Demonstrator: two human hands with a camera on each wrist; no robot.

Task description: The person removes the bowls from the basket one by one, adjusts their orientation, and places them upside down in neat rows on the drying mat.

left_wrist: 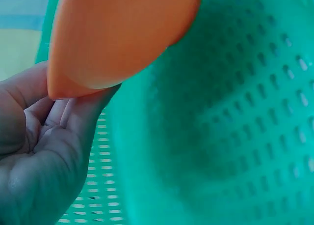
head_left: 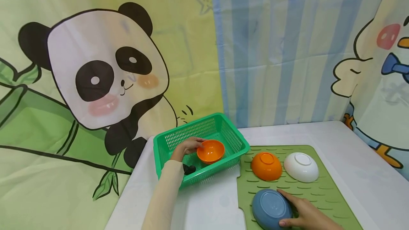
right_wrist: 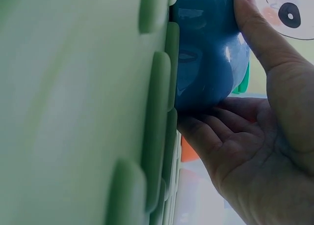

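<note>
My left hand [head_left: 189, 146] reaches into the green basket [head_left: 237, 146] and pinches an orange bowl [head_left: 211, 152] by its rim. The bowl's inside faces up toward the head view. In the left wrist view, the thumb and fingers grip the edge of the same orange bowl [left_wrist: 122, 33], close to the basket's perforated wall [left_wrist: 245, 97]. On the green drying mat [head_left: 326, 194], a blue bowl [head_left: 271, 208] lies upside down. My right hand [head_left: 306, 212] holds its side between thumb and fingers; the right wrist view shows that hand [right_wrist: 260, 131] around the blue bowl [right_wrist: 208, 53].
Behind the blue bowl, a second orange bowl [head_left: 266, 166] and a white bowl [head_left: 301, 167] sit upside down on the mat. Basket and mat stand side by side on a white table [head_left: 207, 208]. A printed curtain [head_left: 265, 45] hangs along the back edge.
</note>
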